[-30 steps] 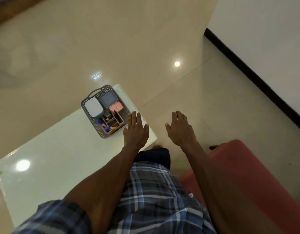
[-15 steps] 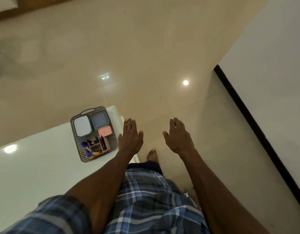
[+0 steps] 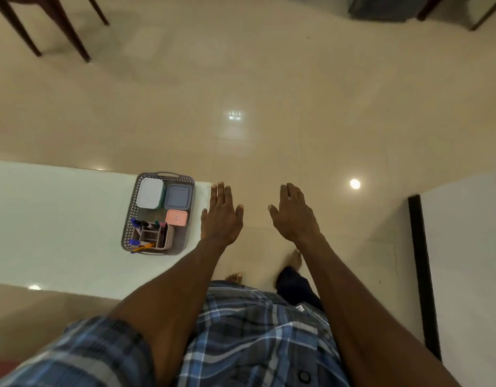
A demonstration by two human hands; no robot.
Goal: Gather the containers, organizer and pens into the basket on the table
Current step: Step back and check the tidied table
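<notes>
Both hands hold nothing: the left hand (image 3: 221, 219) and the right hand (image 3: 294, 216) are stretched out palm-down with fingers straight and slightly spread, apart from each other above the tiled floor (image 3: 269, 107). At the left hand's nine o'clock, just beside it but not touching, the grey basket (image 3: 129, 216) sits at the right end of the white table (image 3: 45, 219). Inside it, a white-lidded container (image 3: 149, 193) lies at ten o'clock, a blue-grey container (image 3: 178, 196) at one o'clock, and a small pink container (image 3: 176, 218) at three o'clock. The beige organizer (image 3: 157, 238) fills the six o'clock part, with pens (image 3: 140, 245) lying in it; how many is hard to tell through the blur. Dark chair legs (image 3: 59, 26) stand at the floor's eleven o'clock.
</notes>
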